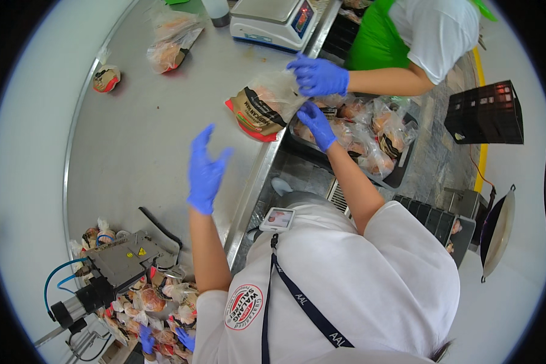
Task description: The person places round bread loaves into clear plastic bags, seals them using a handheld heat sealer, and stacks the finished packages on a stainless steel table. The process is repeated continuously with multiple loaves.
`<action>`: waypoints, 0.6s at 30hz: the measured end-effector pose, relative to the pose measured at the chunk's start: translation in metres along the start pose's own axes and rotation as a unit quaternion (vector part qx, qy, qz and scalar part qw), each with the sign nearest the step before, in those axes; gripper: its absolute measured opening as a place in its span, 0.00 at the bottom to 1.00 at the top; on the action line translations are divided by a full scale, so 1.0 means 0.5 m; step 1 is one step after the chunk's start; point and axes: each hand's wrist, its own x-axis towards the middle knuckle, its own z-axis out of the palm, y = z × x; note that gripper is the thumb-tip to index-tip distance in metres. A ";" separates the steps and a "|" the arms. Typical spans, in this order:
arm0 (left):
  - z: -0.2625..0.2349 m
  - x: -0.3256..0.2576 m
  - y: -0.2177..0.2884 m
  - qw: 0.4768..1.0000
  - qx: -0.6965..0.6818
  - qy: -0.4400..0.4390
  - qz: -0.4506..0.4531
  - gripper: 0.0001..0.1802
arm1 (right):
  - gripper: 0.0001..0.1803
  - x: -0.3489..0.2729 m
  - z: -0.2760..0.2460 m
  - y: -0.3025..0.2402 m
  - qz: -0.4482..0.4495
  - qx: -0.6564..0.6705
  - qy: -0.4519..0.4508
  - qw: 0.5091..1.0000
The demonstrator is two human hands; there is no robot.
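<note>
A printed bag (262,104) of clear film with a tan, black and red label is seen at the right edge of the metal desk (145,142), on the person's side of the white scale (273,24). Whether it is rested on the desk or held up cannot be told.

The left hand (206,171), gloved in blue, is held nearer the person than the scale and to its left; its grip is spread wide, fingers apart, and nothing is held. The right hand (318,126), gloved alike, is placed on the person's side of the scale, a little to its right, with its fingertips at the bag's loose film; whether its grip is clamped on the film cannot be told. The opposite corner of the film is met by a co-worker's gloved hand (321,77), between the scale and the right hand.

To the right of the scale and nearer the person, a black crate (400,173) is filled with bagged pieces. To the scale's left, more bagged pieces (171,45) are laid on the desk, and a smaller bag (107,79) is set farther left.
</note>
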 end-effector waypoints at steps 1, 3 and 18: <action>0.027 0.024 -0.002 0.998 0.018 -0.066 0.001 0.38 | 0.38 0.024 0.022 -0.009 0.002 -0.001 0.004 1.000; 0.086 0.035 -0.022 0.988 0.042 -0.147 -0.005 0.49 | 0.39 0.070 0.068 -0.026 0.003 0.000 0.004 1.000; 0.122 -0.171 -0.160 0.951 -0.252 0.114 -0.139 0.48 | 0.17 -0.117 0.452 -0.175 -0.032 -0.124 -0.353 0.927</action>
